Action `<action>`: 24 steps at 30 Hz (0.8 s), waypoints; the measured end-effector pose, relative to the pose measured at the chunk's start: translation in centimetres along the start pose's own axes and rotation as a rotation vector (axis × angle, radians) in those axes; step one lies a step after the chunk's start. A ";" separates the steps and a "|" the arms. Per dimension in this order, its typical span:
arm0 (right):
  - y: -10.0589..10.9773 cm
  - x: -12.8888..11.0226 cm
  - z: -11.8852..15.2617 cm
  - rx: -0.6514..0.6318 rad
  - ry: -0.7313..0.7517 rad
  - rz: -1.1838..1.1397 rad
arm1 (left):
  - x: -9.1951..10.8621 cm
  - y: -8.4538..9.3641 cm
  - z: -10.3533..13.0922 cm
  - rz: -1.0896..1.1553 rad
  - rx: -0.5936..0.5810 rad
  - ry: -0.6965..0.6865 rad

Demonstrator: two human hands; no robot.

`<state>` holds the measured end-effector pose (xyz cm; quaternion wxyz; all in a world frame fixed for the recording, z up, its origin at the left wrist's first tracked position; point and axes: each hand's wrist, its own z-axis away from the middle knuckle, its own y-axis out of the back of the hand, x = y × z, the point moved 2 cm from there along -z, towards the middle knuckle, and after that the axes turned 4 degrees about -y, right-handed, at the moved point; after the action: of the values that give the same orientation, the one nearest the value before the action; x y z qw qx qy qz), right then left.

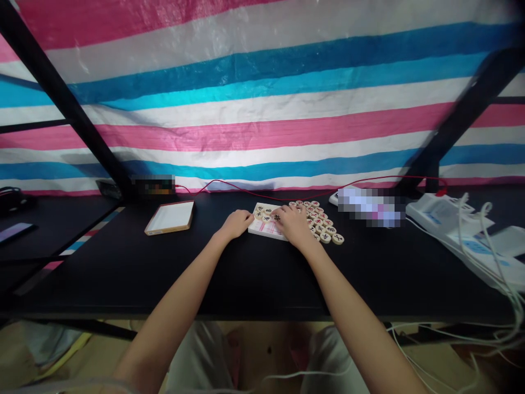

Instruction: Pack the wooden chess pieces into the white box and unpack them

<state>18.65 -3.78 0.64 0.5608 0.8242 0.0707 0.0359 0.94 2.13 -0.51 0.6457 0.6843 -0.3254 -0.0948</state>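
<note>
Striped sheeting (262, 131) hung beyond the white box (262, 233). Our left hand (238, 224) touched the box's left edge, our right hand (294, 222) bent over discs (266, 218) inside; whether either gripped, we couldn't tell. More discs lay right of the box; we judged them light, hard, best pinched by the rim, and saw red and black Chinese characters
</note>
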 end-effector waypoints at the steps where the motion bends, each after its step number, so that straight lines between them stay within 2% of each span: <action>1: -0.2 0.1 0.0 -0.012 -0.016 0.001 | 0.0 0.0 0.0 -0.002 0.000 0.000; 4: -0.5 0.4 -0.1 -0.025 -0.049 0.003 | 0.0 0.0 0.0 -0.008 0.001 -0.012; 17: 0.1 0.2 0.0 0.099 -0.017 -0.030 | 0.0 0.0 0.1 -0.010 0.002 -0.002; 24: 1.3 0.3 0.1 0.275 -0.115 -0.136 | -0.1 -0.1 0.0 -0.009 -0.001 0.008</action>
<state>19.10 -4.31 1.82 0.4470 0.8871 0.0981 -0.0595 0.89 2.20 -0.64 0.6470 0.6856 -0.3198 -0.0951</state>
